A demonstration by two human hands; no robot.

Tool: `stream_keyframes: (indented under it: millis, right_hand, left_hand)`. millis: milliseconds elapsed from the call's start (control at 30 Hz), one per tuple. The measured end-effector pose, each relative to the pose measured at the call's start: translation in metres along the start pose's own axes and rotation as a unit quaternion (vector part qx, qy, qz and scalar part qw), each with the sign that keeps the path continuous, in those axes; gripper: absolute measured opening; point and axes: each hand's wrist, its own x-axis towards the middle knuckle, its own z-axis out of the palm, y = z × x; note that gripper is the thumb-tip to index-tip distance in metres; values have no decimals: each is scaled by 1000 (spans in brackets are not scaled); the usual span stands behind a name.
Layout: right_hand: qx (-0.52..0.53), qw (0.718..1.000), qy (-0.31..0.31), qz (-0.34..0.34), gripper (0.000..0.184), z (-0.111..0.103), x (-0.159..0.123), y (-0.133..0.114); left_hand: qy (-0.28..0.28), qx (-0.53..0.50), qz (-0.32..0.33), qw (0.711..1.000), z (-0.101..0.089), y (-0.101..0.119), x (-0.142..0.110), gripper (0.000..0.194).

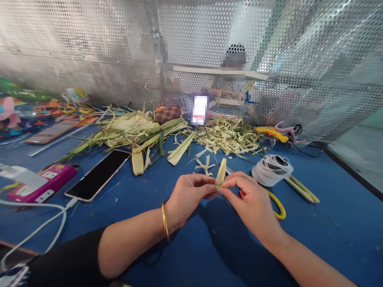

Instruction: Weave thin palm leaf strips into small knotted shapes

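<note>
A pale yellow, folded strip of corn husk stands upright between my two hands, its pointed end up. My left hand pinches its lower end between thumb and fingers, and a gold bangle circles that wrist. From the other side, my right hand grips the same end with thumb and forefinger, the fingertips of both hands almost meeting. Scissors with a yellow and red handle lie under my right hand, mostly hidden by it. Small cut husk pieces lie just beyond my fingers.
Husk leaves and shredded scraps are heaped at the back. A spool of white cord stands at right. To the left lie a phone on a cable and a purple power strip. Perforated metal mesh closes the far side.
</note>
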Motion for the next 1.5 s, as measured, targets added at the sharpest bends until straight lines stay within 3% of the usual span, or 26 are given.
stream_keyframes:
  millis: [233, 433, 567, 733, 833, 900, 1000, 1067, 1200, 1367, 1500]
  right_hand:
    - [117, 980, -40, 157, 21, 1, 3, -2]
    - [167, 973, -47, 149, 18, 5, 2, -4]
    - [186, 968, -53, 162, 19, 6, 1, -4]
    - [225, 956, -76, 174, 20, 6, 3, 0]
    - [174, 978, -39, 112, 15, 4, 3, 4]
    - [82, 997, -2, -6, 11, 1, 2, 5]
    - [-51, 979, 34, -193, 11, -2, 1, 4]
    - [-112, 957, 55, -260, 14, -2, 1, 2]
    - [-160, 936, 72, -305, 20, -1, 1, -2]
    - [-153, 939, 64, -302, 17, -1, 0, 1]
    - [-152, 942, 57, -294, 14, -1, -2, 2]
  left_hand:
    - [-11, 36, 14, 999, 0, 0, 0, 9]
    - [-7, 101, 38, 994, -1, -2, -1, 9]
    - [10, 104, 47, 993, -1, -4, 0, 12]
    - [-7, 104, 38, 994, -2, -2, 1, 17]
    - [-6, 93, 25, 995, -4, 0, 2, 22]
    - [-11, 77, 12, 997, -5, 0, 2, 24]
    - [-31, 41, -11, 999, -5, 0, 0, 27]
    - [-38, 18, -30, 999, -4, -1, -1, 27]
    - [-48, -18, -69, 996, -3, -1, -4, 26]
    - [-67, -38, -116, 990, -5, -1, -4, 22]
    - [-64, -29, -114, 991, -4, -2, -4, 22]
